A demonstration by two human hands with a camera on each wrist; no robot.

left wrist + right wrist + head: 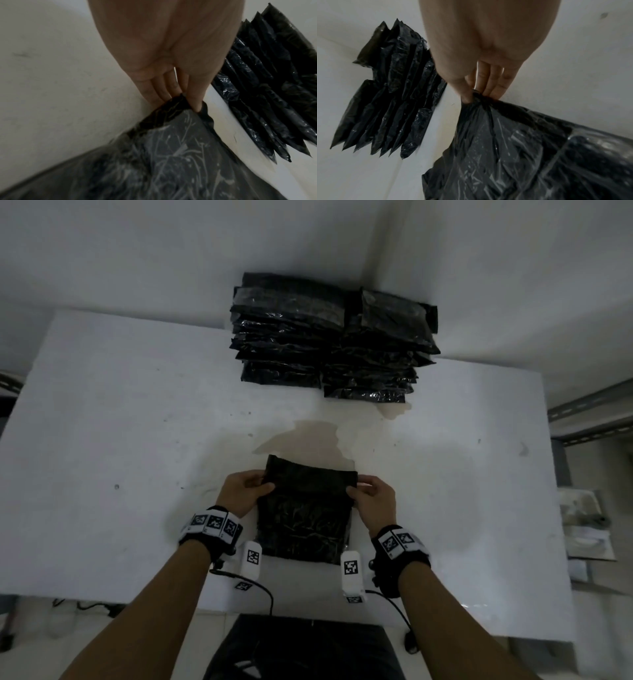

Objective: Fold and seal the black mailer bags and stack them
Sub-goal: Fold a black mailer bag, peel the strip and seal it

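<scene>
Both hands, the left hand (244,491) and right hand (373,498), pinch the far flap corners of the crinkled black plastic mailer bag (305,522) near the white bench's (102,440) near edge; uneven pulling could skew the fold and wrinkle the seal.

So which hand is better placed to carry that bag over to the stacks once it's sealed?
Probably the right hand. Both hands pinch the mailer bag's far corners, the left hand equally near, but the lower stack sits toward the right side, a more direct reach.
</scene>
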